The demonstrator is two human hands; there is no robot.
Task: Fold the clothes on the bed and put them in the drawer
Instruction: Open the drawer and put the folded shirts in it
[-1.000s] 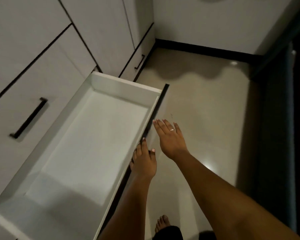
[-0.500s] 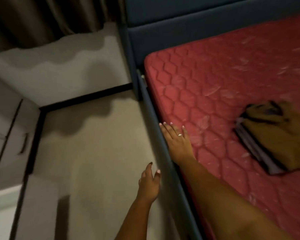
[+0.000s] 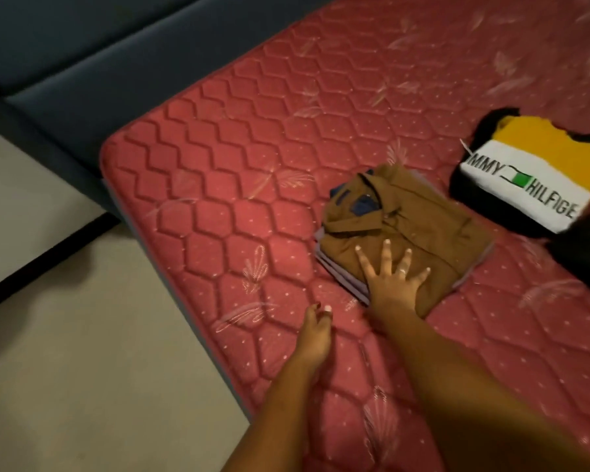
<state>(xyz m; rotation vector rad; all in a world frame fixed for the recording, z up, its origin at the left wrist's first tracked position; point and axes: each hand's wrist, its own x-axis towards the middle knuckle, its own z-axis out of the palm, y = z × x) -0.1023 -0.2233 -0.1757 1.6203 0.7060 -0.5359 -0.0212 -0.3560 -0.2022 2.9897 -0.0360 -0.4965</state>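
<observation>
A folded brown shirt (image 3: 419, 216) tops a small stack of folded clothes, with grey layers (image 3: 341, 270) showing at its near edge, on the red quilted mattress (image 3: 239, 185). My right hand (image 3: 389, 284) lies flat on the near part of the brown shirt, fingers spread. My left hand (image 3: 315, 330) hovers just left of the stack over the mattress, fingers loosely curled, holding nothing. A yellow, white and black garment with printed letters (image 3: 525, 178) lies unfolded at the right. The drawer is out of view.
A dark blue bed frame (image 3: 92, 83) runs along the mattress's far and left sides. Beige floor (image 3: 65, 369) lies to the left, with a dark skirting strip (image 3: 41, 264) along the wall. A dark cloth (image 3: 583, 253) sits at the right edge.
The view swung from the open white drawer to the bed. My right hand moved from the bed edge onto the folded brown shirt; my left hand came over the mattress.
</observation>
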